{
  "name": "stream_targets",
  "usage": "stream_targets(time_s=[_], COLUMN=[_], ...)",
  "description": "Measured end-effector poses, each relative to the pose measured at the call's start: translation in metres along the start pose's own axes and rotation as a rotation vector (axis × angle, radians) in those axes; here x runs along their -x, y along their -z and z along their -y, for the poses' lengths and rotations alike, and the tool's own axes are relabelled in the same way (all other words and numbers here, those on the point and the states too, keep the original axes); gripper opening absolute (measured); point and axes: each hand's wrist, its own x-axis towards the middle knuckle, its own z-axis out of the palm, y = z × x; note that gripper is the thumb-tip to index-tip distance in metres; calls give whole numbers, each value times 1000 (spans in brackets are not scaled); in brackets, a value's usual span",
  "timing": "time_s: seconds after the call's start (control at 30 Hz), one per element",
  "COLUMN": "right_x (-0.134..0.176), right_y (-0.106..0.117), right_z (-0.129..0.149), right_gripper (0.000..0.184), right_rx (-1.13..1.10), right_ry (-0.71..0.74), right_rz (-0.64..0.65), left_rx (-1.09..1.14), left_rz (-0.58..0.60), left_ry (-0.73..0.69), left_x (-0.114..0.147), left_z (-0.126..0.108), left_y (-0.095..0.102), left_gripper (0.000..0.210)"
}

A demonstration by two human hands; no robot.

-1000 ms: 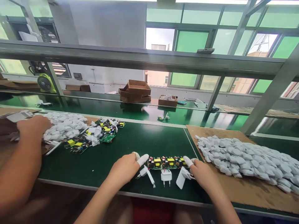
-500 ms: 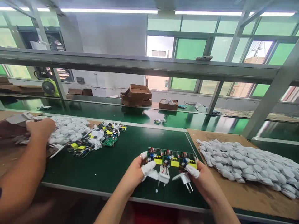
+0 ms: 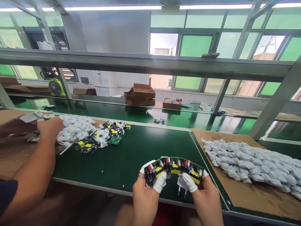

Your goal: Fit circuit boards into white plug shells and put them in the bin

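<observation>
A strip of joined circuit boards, with yellow transformers and red-and-white parts, is held between my two hands over the front of the green table. Its outline bows into an arch, both ends lower than the middle. My left hand grips the left end, its thumb in a white finger cover pressing on the front. On the right end, my right hand has the same kind of pinch, thumb also covered in white. Beneath the strip, beside the right thumb, hangs a white plug housing with two pins. Other housings are largely hidden by my fingers.
At left, a co-worker's hand is by a heap of white plastic pieces. Circuit boards with white plugs lie beside it. More white pieces cover cardboard at right. A small board assembly is on the green belt behind.
The strip has gone from straight to arched and sits slightly lower. My hands have turned more upright and closed inward around its ends. The hanging plugs are now mostly covered.
</observation>
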Motion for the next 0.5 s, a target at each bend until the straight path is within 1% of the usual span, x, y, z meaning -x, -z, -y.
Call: stream_targets(time_s=[0.07, 0.1, 0.17, 0.23, 0.3, 0.4, 0.5], right_x=[0, 0, 0, 0, 2, 4, 6], right_y=[5, 9, 18, 26, 31, 34, 31], right_z=[1, 1, 3, 5, 8, 13, 13], right_gripper=[45, 45, 47, 51, 53, 49, 48], right_rx=[-45, -86, -180, -253, -285, -282, -298], right_ry=[-48, -88, -185, -263, -310, -333, -360], right_rz=[47, 88, 173, 228, 255, 310, 367], left_rx=[21, 25, 70, 157, 247, 367, 374], left_rz=[4, 45, 180, 310, 387, 414, 373], left_ry=[30, 49, 110, 183, 246, 275, 337], left_x=[4, 5, 7, 10, 13, 17, 20], left_z=[-8, -13, -23, -33, -40, -45, -42], left_y=[3, 7, 17, 27, 32, 32, 32], left_gripper=[43, 42, 39, 35, 32, 27, 29])
